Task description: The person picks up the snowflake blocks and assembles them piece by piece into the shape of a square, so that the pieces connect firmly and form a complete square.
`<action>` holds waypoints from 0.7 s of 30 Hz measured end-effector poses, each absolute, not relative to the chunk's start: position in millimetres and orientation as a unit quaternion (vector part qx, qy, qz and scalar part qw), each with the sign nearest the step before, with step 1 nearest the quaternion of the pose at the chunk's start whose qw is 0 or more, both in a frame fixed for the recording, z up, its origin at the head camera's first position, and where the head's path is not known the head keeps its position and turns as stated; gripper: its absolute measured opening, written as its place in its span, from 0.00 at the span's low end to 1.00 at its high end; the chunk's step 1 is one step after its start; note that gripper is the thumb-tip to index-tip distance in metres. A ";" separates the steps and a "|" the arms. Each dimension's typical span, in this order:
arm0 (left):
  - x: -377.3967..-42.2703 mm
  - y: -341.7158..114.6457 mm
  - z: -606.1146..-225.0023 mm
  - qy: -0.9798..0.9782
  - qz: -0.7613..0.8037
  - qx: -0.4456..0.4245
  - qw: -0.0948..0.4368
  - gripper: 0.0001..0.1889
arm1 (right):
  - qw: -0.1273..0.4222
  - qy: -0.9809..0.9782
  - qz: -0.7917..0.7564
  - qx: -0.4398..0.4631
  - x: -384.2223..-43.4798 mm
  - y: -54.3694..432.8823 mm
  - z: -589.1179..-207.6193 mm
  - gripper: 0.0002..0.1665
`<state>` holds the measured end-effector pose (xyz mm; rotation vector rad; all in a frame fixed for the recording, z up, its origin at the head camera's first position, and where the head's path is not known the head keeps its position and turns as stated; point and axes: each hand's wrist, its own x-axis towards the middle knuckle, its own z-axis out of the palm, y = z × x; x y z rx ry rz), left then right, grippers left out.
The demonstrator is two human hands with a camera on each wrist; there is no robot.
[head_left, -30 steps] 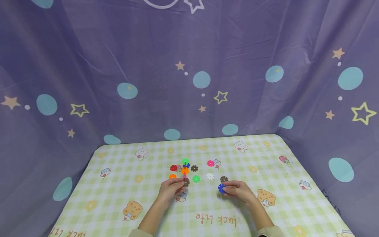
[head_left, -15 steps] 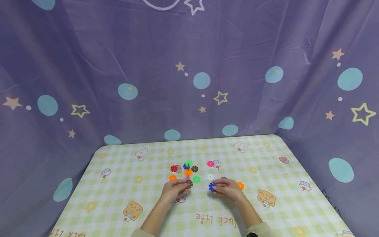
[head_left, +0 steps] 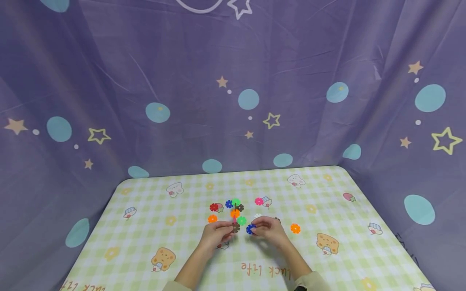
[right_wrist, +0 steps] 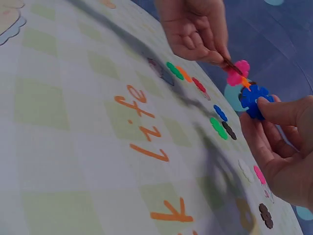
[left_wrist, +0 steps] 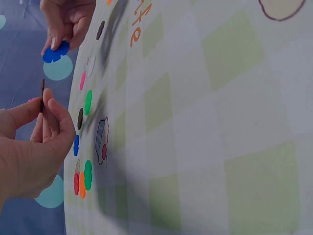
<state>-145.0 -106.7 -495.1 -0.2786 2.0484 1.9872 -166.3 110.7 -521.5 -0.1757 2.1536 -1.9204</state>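
In the head view my left hand [head_left: 214, 235] pinches a brown notched snowflake disc [head_left: 236, 228] above the table. Joined to that disc is a chain with a pink disc [right_wrist: 238, 72], an orange disc [head_left: 235, 213] and, at its far end, a green disc [head_left: 236, 201]. My right hand [head_left: 270, 231] pinches a blue snowflake disc [head_left: 250, 229] between thumb and fingers. A short gap separates the blue disc from the brown one. In the left wrist view the brown disc stands edge-on between thumb and fingertips.
Loose discs lie on the checked tablecloth [head_left: 145, 226]: red [head_left: 213, 207], blue [head_left: 228, 204] and orange discs [head_left: 212, 218] to the left, a green disc [head_left: 242, 220] in the middle, pink [head_left: 259, 201] and orange discs [head_left: 295, 228] to the right. A patterned curtain [head_left: 182, 133] hangs behind.
My right hand has carried the blue disc leftward, uncovering the orange disc on the right. My left hand, with the joined discs, has shifted slightly right and nearer, so the hands are closer together.
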 end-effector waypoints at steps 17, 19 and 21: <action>-145.9 -101.0 -498.0 0.709 0.686 -0.095 0.132 0.17 | 0.056 0.738 -0.670 -0.049 -161.7 88.6 -520.8 0.13; -146.3 -100.0 -498.0 0.711 0.684 -0.097 0.130 0.17 | 0.048 0.746 -0.662 -0.049 -161.1 87.6 -520.3 0.12; -146.6 -98.9 -497.8 0.715 0.681 -0.102 0.125 0.16 | 0.043 0.751 -0.657 -0.042 -161.0 86.7 -519.8 0.10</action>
